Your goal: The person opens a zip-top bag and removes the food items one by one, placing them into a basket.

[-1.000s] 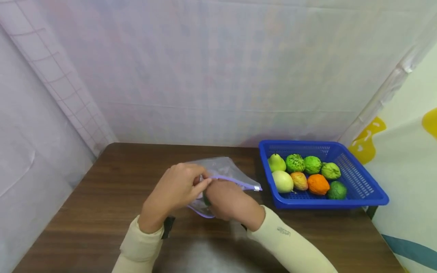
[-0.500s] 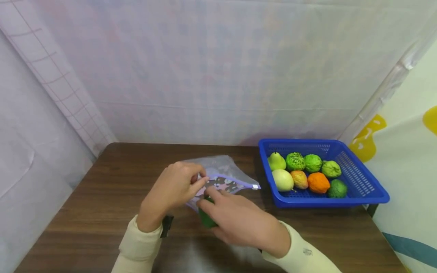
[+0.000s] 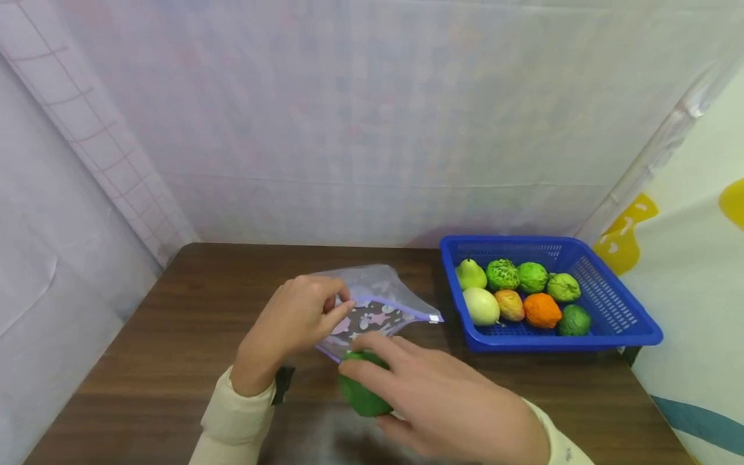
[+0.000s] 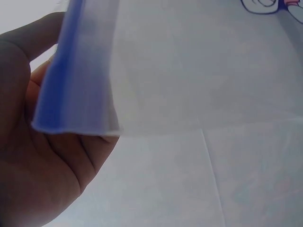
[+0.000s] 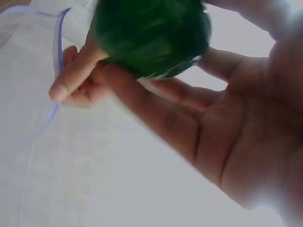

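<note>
My left hand [image 3: 293, 316] pinches the edge of a clear zip bag [image 3: 378, 279] with a purple slider strip and a pink-and-white print. Its mouth gapes toward me. In the left wrist view, the blue-purple zip strip [image 4: 54, 97] lies between thumb and fingers. Just in front of the mouth, my right hand [image 3: 444, 397] grips a round dark green fruit [image 3: 361, 392], its exact kind unclear. The right wrist view has the green fruit [image 5: 151, 35] held in curled fingers, outside the bag, with the left hand's thumb [image 5: 71, 78] behind it.
At the right a blue plastic basket [image 3: 558, 345] holds several fruits, among them a pear [image 3: 471, 274], an orange fruit [image 3: 542, 311] and a dark green fruit [image 3: 574, 321]. Below lies a brown wooden table [image 3: 192, 323]. Pale sheets [image 3: 360, 129] hang behind and beside it.
My right hand has drawn back from the bag's mouth toward me and to the right, with the green fruit in its fingers. The left hand has barely moved on the bag.
</note>
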`<control>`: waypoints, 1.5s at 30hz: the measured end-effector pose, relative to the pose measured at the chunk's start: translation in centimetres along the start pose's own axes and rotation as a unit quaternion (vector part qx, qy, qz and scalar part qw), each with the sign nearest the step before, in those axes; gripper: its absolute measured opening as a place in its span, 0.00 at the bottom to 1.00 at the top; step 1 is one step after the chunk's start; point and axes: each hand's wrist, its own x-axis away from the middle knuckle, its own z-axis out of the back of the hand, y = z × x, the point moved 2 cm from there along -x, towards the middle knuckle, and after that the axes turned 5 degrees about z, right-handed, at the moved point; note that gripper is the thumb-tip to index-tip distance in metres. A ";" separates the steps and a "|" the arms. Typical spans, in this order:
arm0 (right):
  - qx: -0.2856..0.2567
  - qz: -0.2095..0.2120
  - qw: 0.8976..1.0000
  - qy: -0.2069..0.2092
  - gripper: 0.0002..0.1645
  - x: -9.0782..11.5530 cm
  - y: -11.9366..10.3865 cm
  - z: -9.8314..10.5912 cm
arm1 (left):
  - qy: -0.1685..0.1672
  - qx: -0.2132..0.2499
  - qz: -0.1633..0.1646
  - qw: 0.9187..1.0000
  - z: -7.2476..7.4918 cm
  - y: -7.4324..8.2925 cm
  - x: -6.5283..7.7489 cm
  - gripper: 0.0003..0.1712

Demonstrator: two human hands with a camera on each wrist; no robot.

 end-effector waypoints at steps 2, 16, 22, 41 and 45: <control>-0.013 0.010 1.000 0.023 0.36 0.7 0.0 1.0 | 0.002 -0.003 -0.001 1.000 0.0 0.0 0.0 0.05; 0.020 0.025 0.989 0.146 0.38 3.1 5.6 5.2 | 0.001 -0.008 0.013 1.000 0.0 -0.1 0.3 0.04; 0.045 -0.026 0.991 0.121 0.36 4.1 10.1 4.5 | -0.001 -0.007 0.021 1.000 0.0 -0.3 0.4 0.04; 0.050 -0.186 0.980 0.042 0.35 8.7 18.6 2.8 | -0.012 -0.006 0.029 0.999 0.4 -0.2 0.2 0.04; 0.028 -0.217 0.976 -0.015 0.34 9.8 19.4 1.9 | -0.014 -0.005 0.032 0.999 0.4 -0.1 0.2 0.04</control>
